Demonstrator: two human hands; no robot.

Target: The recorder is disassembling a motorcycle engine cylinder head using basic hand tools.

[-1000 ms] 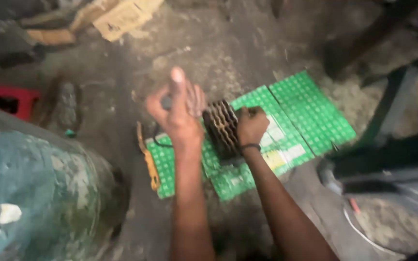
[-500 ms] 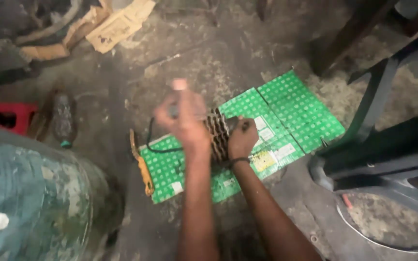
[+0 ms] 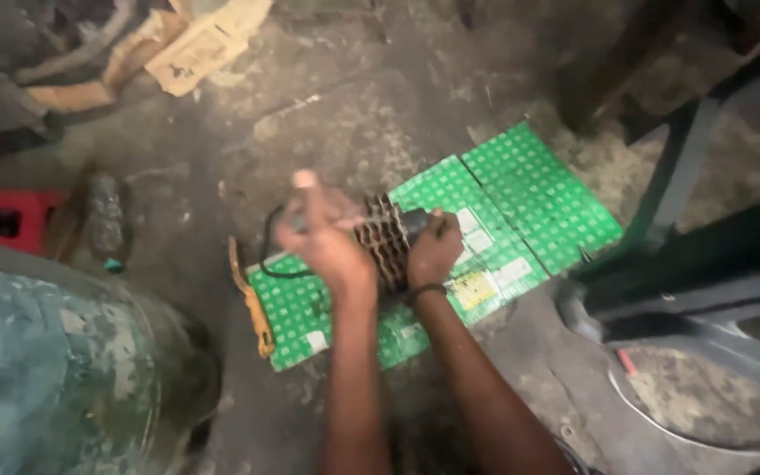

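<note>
I am steadying a rusty finned metal block (image 3: 386, 249) with my right hand (image 3: 434, 252), fingers clamped on its dark end at about 3 o'clock, so it is staying put on the flattened green cardboard (image 3: 521, 189) that is keeping it off the dirty concrete floor (image 3: 336, 114). My left hand (image 3: 325, 236) is raised just over the block's 9 o'clock side, blurred; I cannot tell whether it is gripping anything, though a finger is sticking up. A thin black wire (image 3: 267, 255) is looping out at 9 o'clock, and an orange-handled tool (image 3: 253, 308) is lying along the cardboard's edge at 8 o'clock. A big paint-worn green drum (image 3: 54, 369) is crowding me at 8 o'clock, a dark metal frame (image 3: 705, 264) at 3 o'clock. A red crate (image 3: 2, 220) and bottle (image 3: 107, 220) are sitting at 9 o'clock, torn cardboard scraps (image 3: 195, 44) at 11.
</note>
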